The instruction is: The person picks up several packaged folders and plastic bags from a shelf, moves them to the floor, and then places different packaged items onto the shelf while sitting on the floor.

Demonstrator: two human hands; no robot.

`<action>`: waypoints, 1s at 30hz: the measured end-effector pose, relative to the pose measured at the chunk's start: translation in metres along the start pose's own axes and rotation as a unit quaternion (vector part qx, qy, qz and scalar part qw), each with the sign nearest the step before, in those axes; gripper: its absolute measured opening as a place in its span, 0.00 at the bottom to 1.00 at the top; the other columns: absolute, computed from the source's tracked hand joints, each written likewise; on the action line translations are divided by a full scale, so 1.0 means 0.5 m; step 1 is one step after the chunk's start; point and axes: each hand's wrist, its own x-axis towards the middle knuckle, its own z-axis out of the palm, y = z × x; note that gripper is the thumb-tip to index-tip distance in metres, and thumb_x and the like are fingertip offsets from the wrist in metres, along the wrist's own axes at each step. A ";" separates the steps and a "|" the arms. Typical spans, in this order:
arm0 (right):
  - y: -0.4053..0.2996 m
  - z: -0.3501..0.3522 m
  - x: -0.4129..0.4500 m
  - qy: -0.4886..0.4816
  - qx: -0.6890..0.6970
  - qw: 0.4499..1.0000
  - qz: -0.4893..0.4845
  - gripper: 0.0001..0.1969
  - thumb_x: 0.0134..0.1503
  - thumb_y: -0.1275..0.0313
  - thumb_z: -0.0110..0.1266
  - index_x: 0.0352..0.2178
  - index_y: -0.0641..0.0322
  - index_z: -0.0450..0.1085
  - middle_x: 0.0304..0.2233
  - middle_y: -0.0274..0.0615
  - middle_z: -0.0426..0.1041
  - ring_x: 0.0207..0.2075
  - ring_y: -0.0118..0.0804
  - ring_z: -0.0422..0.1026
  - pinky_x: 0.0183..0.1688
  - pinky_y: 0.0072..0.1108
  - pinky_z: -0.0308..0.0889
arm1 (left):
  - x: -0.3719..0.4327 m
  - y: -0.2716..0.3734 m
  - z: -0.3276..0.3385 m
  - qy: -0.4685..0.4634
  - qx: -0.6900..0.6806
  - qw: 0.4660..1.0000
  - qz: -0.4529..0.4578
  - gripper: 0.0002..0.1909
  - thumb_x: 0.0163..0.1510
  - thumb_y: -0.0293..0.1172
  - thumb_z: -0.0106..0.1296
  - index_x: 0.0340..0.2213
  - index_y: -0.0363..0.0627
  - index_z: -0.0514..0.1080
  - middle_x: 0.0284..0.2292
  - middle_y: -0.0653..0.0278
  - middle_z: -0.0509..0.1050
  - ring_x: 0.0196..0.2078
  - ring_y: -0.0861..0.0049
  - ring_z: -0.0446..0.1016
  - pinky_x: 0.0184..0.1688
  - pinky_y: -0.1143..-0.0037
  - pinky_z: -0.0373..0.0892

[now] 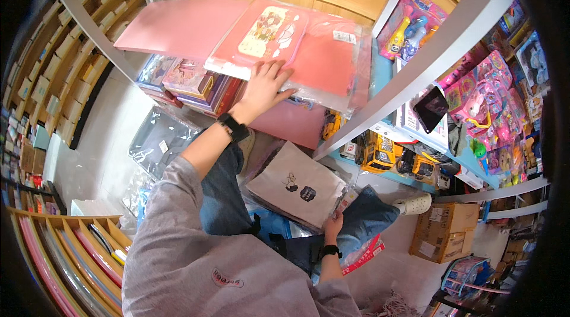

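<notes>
My left hand [268, 87] rests flat, fingers spread, at the near edge of coral-pink flat goods in clear plastic [327, 65] on the pink shelf [178, 23]. Just past its fingertips lies a pink case with a cream cartoon panel [262, 34]. My right hand [333, 224] grips the lower right edge of a pale grey flat bag [296, 183]. That bag bears a small cartoon print and a dark patch, and it lies over my lap on what looks like a stack of similar pieces. Clear plastic shows around its edges.
Boxed items [189, 78] sit under the pink shelf. A white post [414, 67] stands at right, beside toy trucks [380, 152], packaged toys [481, 98] and a dark phone [431, 109]. A plastic-wrapped dark package [162, 138] lies on the floor at left; a cardboard carton [443, 232] stands at right.
</notes>
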 end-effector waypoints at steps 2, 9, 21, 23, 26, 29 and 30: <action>-0.023 -0.006 -0.007 0.035 0.039 0.998 -0.036 0.18 0.38 0.78 0.42 0.36 0.69 0.62 0.33 0.52 0.65 0.36 0.46 0.65 0.39 0.26 0.59 | -0.019 0.004 -0.025 -0.015 -0.006 1.000 0.007 0.22 0.40 0.39 0.50 0.39 0.47 0.64 0.40 0.61 0.62 0.44 0.67 0.59 0.46 0.69 0.52; -0.189 -0.051 -0.036 -0.102 0.200 0.973 -0.046 0.12 0.44 0.79 0.41 0.33 0.67 0.64 0.30 0.41 0.68 0.31 0.30 0.67 0.33 0.17 0.61 | -0.114 -0.017 -0.146 0.007 0.021 0.996 0.087 0.16 0.35 0.27 0.48 0.33 0.48 0.68 0.36 0.65 0.66 0.41 0.71 0.62 0.44 0.71 0.58; -0.239 -0.038 -0.038 -0.298 0.152 0.917 -0.218 0.26 0.51 0.56 0.38 0.44 0.68 0.57 0.44 0.47 0.60 0.45 0.41 0.60 0.47 0.24 0.54 | -0.093 0.128 -0.532 -0.001 0.003 0.965 0.261 0.10 0.34 0.29 0.50 0.23 0.41 0.67 0.23 0.61 0.70 0.26 0.73 0.71 0.26 0.79 0.66; -0.301 -0.083 -0.051 -0.319 0.293 0.894 -0.113 0.27 0.51 0.55 0.38 0.44 0.69 0.57 0.45 0.47 0.59 0.45 0.41 0.59 0.47 0.25 0.53 | -0.086 0.144 -0.508 -0.015 -0.045 0.955 0.293 0.09 0.35 0.29 0.49 0.23 0.41 0.67 0.22 0.62 0.70 0.24 0.74 0.70 0.25 0.80 0.66; -0.343 -0.164 -0.059 -0.317 0.494 0.810 0.010 0.29 0.50 0.54 0.38 0.45 0.70 0.55 0.46 0.48 0.57 0.47 0.41 0.58 0.49 0.25 0.52 | -0.072 0.175 -0.449 -0.026 -0.145 0.920 0.363 0.08 0.35 0.28 0.46 0.23 0.40 0.67 0.21 0.65 0.68 0.22 0.78 0.68 0.24 0.84 0.63; -0.338 -0.224 -0.056 -0.332 0.621 0.706 0.071 0.31 0.50 0.52 0.38 0.46 0.71 0.54 0.48 0.48 0.55 0.48 0.41 0.57 0.50 0.25 0.50 | -0.078 0.215 -0.376 -0.021 -0.178 0.912 0.369 0.10 0.34 0.29 0.46 0.24 0.40 0.67 0.22 0.66 0.67 0.25 0.79 0.68 0.26 0.84 0.62; -0.325 -0.244 -0.059 -0.344 0.644 0.678 0.081 0.32 0.49 0.52 0.38 0.46 0.71 0.53 0.48 0.48 0.54 0.48 0.41 0.56 0.50 0.25 0.50 | -0.082 0.227 -0.345 -0.045 -0.172 0.906 0.384 0.13 0.33 0.30 0.45 0.25 0.40 0.66 0.23 0.67 0.66 0.27 0.80 0.67 0.25 0.84 0.62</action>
